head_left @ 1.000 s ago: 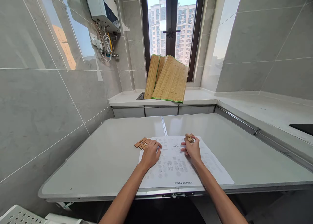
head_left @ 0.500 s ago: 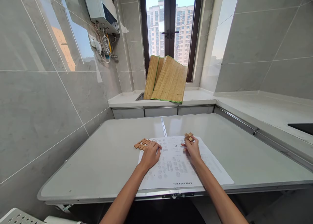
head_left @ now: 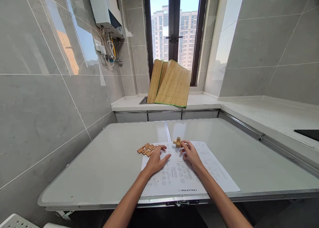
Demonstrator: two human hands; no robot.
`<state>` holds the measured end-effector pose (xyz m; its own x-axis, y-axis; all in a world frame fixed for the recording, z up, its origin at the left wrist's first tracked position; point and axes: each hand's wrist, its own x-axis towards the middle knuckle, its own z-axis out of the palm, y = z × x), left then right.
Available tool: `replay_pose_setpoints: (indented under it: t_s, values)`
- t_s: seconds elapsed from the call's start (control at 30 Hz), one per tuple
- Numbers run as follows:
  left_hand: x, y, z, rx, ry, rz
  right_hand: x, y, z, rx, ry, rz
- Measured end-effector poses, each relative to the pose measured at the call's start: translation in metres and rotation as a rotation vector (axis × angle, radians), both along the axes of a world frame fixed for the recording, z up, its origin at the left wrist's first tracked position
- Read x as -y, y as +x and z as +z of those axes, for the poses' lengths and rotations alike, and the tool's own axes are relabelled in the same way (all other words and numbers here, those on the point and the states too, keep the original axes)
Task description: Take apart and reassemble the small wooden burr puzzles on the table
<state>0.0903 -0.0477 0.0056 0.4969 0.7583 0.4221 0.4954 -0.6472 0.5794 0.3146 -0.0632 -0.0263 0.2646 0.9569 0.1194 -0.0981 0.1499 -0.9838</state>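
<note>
Small wooden puzzle cluster (head_left: 177,142) sits at frame centre, on the top edge of the printed instruction sheet (head_left: 189,170), pinched at the fingertips of the right hand (head_left: 191,154), which is narrowed around it. Half a second ago that cluster was further right, near the sheet's upper right part; it has been carried leftward toward the middle and now looks turned, one block standing upright. Left hand (head_left: 156,159) lies flat on the sheet, fingers spread and holding nothing; its fingertips now reach out right toward the cluster instead of resting curled by the loose pieces. The loose wooden pieces (head_left: 146,149) lie in a row just left of centre, off the sheet's upper left corner on the grey bench (head_left: 99,165), touching or just beside the left hand's fingers; they look unmoved. Judgement: the two hands are converging on the cluster, likely for a two-handed fit. Behind, at upper centre, a bamboo mat (head_left: 171,83) leans under the window (head_left: 174,28).
</note>
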Motion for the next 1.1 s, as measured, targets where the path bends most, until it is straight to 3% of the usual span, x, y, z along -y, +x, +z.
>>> replay_pose_setpoints:
  t_s: [0.23,0.47,0.63,0.8,1.1]
  values:
    - [0.006,0.003,0.008,0.185,-0.328,-0.061,0.017,-0.019,0.016,0.009,0.037,0.436]
    - [0.001,0.005,0.006,0.376,-0.459,-0.141,0.017,-0.021,0.011,0.012,0.035,0.562]
    - [0.000,0.005,0.008,0.423,-0.523,-0.220,0.023,-0.022,0.018,0.064,0.027,0.713]
    - [0.005,0.003,0.014,0.436,-0.617,-0.331,0.027,-0.021,0.022,0.160,0.035,0.733]
    - [0.003,0.005,0.013,0.476,-0.611,-0.341,0.027,-0.021,0.023,0.254,0.058,0.645]
